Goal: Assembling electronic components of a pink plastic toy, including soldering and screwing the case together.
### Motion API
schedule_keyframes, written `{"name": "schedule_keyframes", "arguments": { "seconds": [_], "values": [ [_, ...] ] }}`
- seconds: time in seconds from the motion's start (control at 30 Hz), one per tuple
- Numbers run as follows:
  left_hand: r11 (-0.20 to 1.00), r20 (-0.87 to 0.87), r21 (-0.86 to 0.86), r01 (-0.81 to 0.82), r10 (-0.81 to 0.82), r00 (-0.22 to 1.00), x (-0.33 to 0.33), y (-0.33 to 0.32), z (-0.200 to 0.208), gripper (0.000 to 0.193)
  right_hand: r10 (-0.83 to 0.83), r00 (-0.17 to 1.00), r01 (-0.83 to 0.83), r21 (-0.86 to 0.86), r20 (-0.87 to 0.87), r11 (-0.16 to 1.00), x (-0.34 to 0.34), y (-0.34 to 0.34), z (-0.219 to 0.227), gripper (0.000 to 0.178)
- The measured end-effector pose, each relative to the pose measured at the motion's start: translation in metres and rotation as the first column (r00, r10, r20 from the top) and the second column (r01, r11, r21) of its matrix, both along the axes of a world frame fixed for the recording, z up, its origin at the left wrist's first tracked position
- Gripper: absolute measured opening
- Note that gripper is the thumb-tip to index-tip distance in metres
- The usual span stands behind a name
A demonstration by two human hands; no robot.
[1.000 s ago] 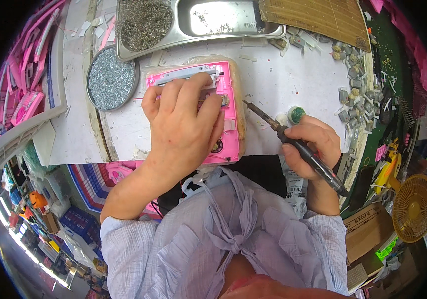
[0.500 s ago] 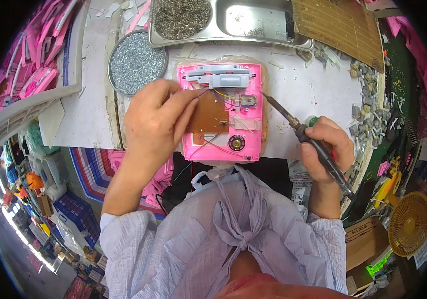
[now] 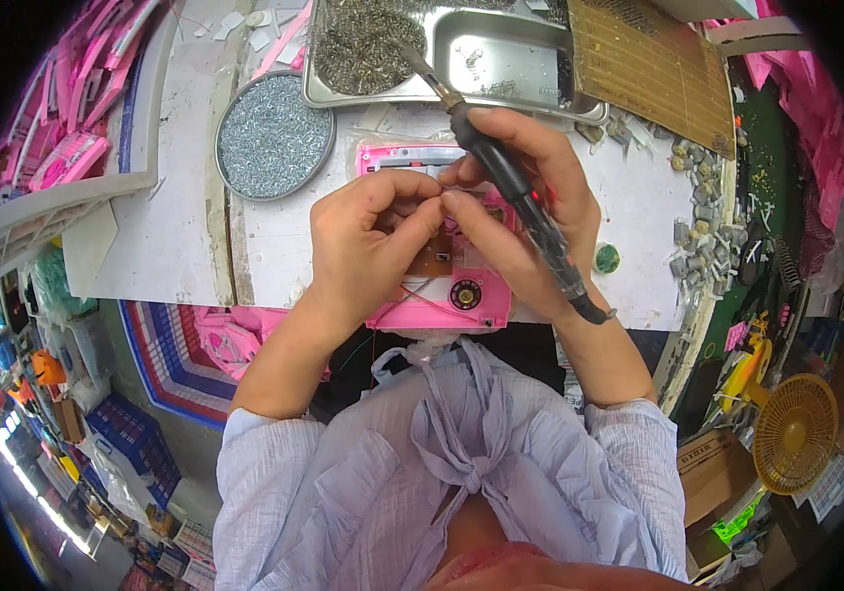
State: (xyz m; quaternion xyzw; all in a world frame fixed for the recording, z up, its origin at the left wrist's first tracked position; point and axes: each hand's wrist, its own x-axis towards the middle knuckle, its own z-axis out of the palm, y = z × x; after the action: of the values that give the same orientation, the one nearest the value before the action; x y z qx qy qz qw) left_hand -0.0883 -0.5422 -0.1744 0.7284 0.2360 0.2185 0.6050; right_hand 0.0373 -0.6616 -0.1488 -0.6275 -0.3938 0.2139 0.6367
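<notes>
A pink plastic housing (image 3: 407,317) lies on the white table in front of me, partly covered by my hands. Inside it show a brown circuit board (image 3: 428,264), a round black speaker (image 3: 465,294), red wires and a grey plastic part (image 3: 424,155) along the far edge. My left hand (image 3: 363,231) is closed in a pinch above the board, on a thin wire mostly hidden by the fingertips. Against these fingertips press the thumb and fingertip of my right hand (image 3: 545,197), which also holds a soldering iron (image 3: 503,167), its tip pointing away toward the metal tray.
A round dish (image 3: 219,138) of small screws stands at the left. Behind the housing is a steel tray (image 3: 530,47) with small metal parts, then a cardboard sheet (image 3: 653,74). Small grey parts (image 3: 700,231) lie along the right edge; a green round object (image 3: 607,258) sits nearer.
My right hand has come in from the right with the soldering iron, swinging its tip up and away. Both hands' fingertips now meet over the housing.
</notes>
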Motion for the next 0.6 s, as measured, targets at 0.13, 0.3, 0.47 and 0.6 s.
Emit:
{"name": "schedule_keyframes", "arguments": {
  "seconds": [0.13, 0.3, 0.47, 0.6],
  "values": [
    [0.986, -0.085, 0.161, 0.053, -0.039, 0.996, -0.001, 0.006, 0.012, 0.011, -0.007, 0.993, 0.011, -0.042, 0.116, 0.999, 0.001, 0.003, -0.009, 0.057],
    [0.990, -0.075, 0.131, 0.058, -0.048, 0.996, -0.006, 0.013, 0.009, 0.010, -0.047, 0.994, 0.049, -0.020, 0.102, 0.999, -0.001, 0.003, -0.017, 0.056],
    [0.995, -0.095, -0.096, 0.021, -0.030, 0.995, -0.008, 0.015, 0.008, 0.011, -0.089, 0.982, 0.095, -0.032, 0.167, 0.995, -0.002, 0.002, -0.025, 0.056],
    [0.986, -0.059, 0.153, 0.057, -0.049, 0.997, -0.003, 0.017, 0.006, 0.009, -0.176, 0.951, 0.168, 0.051, 0.255, 0.984, -0.004, 0.002, -0.030, 0.048]
  ]
}}
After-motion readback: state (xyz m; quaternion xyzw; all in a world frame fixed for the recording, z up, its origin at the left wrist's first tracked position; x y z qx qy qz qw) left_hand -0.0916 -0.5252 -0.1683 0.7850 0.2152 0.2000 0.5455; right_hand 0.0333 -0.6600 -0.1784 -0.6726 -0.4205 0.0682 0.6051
